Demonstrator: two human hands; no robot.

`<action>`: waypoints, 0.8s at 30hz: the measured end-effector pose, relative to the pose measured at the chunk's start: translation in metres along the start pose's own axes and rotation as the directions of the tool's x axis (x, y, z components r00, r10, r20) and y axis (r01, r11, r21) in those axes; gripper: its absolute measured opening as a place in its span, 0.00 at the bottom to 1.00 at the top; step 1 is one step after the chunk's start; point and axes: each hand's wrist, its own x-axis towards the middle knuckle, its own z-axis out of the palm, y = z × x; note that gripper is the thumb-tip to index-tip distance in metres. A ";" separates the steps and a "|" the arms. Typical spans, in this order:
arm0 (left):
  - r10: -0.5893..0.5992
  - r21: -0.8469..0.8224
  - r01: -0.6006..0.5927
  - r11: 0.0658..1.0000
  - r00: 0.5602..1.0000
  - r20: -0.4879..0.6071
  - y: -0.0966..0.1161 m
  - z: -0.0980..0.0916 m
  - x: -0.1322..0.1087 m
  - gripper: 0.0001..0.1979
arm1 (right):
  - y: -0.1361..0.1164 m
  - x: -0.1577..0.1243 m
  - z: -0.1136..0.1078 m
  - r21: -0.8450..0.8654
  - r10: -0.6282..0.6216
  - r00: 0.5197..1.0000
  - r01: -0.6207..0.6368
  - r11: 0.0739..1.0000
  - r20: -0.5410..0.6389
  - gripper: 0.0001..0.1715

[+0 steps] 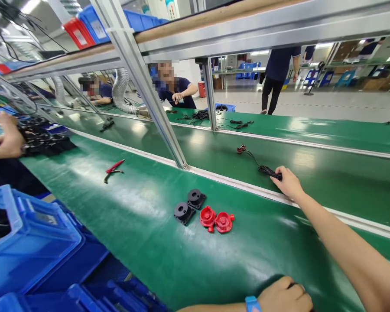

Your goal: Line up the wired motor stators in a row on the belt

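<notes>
My right hand (287, 184) reaches over the rail onto the middle strip, its fingers closed on a bundled black cable (267, 170). At the cable's far end a small part with red and copper tones (241, 149) lies on the green surface. My left hand (284, 297), with a blue band at the wrist, rests low near the bench's front. Its fingers are curled in, and what they hold, if anything, is hidden. Between the hands and the upright, two red round housings (224, 222) lie beside two black round housings with square bases (182, 212).
Red-handled pliers (115, 167) lie further left on the bench. Blue bins (45, 234) stand at the lower left. A metal upright (149, 86) and a rail (240, 184) divide the bench. Co-workers sit across and at left; more black cables (199, 116) lie opposite.
</notes>
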 end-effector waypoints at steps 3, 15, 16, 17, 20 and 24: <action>-0.002 0.032 0.004 0.999 0.998 -0.056 0.000 0.001 -0.005 0.10 | -0.015 0.002 -0.016 0.084 -0.008 0.998 0.014 0.996 -0.070 0.17; -0.003 -0.035 0.005 0.999 0.999 0.039 -0.008 -0.025 -0.008 0.23 | -0.024 -0.053 -0.073 0.165 -0.056 0.984 0.084 0.983 -0.166 0.14; -0.008 -0.047 0.011 0.999 0.997 0.073 -0.007 -0.031 -0.007 0.23 | -0.019 -0.065 -0.080 0.168 -0.062 0.984 0.090 0.982 -0.166 0.14; -0.014 -0.053 0.020 0.998 0.993 0.113 -0.008 -0.038 -0.004 0.23 | -0.012 -0.077 -0.086 0.173 -0.068 0.984 0.097 0.980 -0.165 0.14; -0.103 -0.035 0.114 0.993 0.969 0.223 -0.024 -0.065 0.010 0.24 | 0.011 -0.117 -0.107 0.188 -0.070 0.984 0.101 0.977 -0.166 0.14; -0.485 0.022 0.487 0.873 0.865 0.132 -0.088 -0.094 0.044 0.31 | 0.040 -0.172 -0.131 0.187 -0.035 0.987 0.064 0.980 -0.155 0.15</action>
